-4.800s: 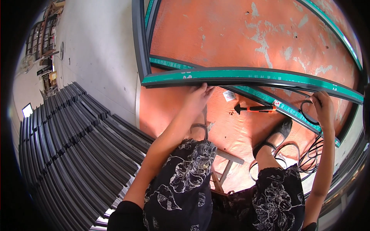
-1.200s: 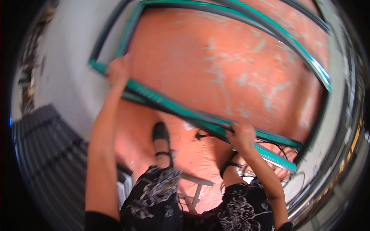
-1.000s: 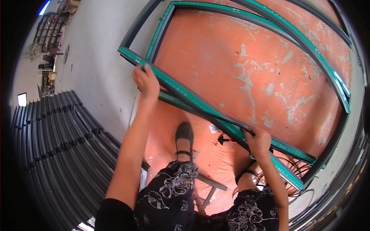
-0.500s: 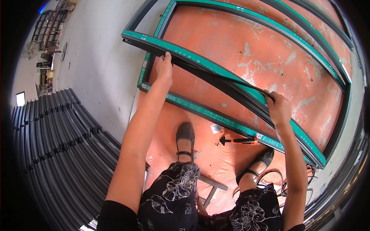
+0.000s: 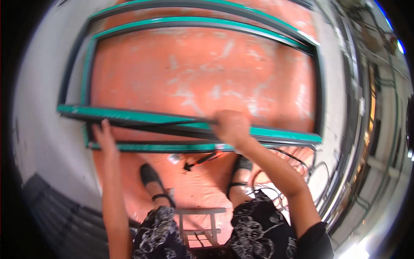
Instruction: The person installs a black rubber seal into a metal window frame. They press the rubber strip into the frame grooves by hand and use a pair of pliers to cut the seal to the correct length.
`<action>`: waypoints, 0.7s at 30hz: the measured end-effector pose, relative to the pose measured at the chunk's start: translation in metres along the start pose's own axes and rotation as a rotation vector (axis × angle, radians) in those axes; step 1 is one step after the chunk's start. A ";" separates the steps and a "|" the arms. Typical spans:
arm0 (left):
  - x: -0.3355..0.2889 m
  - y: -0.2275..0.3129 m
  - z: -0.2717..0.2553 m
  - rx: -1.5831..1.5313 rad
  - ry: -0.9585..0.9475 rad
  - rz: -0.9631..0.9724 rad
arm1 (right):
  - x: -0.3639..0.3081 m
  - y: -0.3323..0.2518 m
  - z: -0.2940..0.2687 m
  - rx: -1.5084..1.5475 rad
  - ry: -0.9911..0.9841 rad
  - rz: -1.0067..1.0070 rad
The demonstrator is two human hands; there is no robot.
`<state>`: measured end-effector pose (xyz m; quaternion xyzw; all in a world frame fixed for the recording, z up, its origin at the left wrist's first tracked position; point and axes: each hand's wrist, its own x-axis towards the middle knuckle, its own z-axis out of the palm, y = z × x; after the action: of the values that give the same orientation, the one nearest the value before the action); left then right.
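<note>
A window or door frame with green film on its dark bars lies in front of me, its near bar [image 5: 142, 115] slanting above another green-filmed frame [image 5: 159, 147]. My right hand [image 5: 233, 128] is closed round a thin black rubber strip [image 5: 179, 123], blurred by motion. From that fist the strip runs left along the near bar. At the bar's left part, my left hand [image 5: 103, 136] touches its near side, with fingers stretched up and thumb apart. Whether those fingers press on the strip cannot be made out.
A hammer [image 5: 200, 159] with a black head and orange handle lies between my feet, by the lower frame. Loops of black strip [image 5: 276, 190] lie near my right foot. A stool [image 5: 200, 211] stands below me. Dark bars [image 5: 56, 216] are stacked at left.
The view has turned and shifted right, so the frames look more level. My right hand has moved left along the near bar with the strip. The left hand's fingers look more stretched.
</note>
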<state>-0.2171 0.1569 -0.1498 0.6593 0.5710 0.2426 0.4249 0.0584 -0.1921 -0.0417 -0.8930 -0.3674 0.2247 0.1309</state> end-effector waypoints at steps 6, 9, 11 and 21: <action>-0.016 0.069 0.021 -0.537 -0.108 -0.331 | -0.043 0.056 -0.034 -0.152 -0.030 0.036; -0.013 0.080 0.042 -0.650 -0.141 -0.538 | -0.059 0.083 -0.045 -0.183 -0.007 0.005; -0.016 0.091 0.057 -0.830 -0.173 -0.571 | -0.057 0.084 -0.051 -0.156 -0.068 0.035; -0.047 0.122 0.043 -0.733 -0.295 -0.747 | -0.120 0.090 -0.065 -0.123 0.143 -0.033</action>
<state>-0.1270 0.1013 -0.0622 0.2473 0.5788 0.1631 0.7598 0.0691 -0.3448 0.0149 -0.9069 -0.3851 0.1350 0.1053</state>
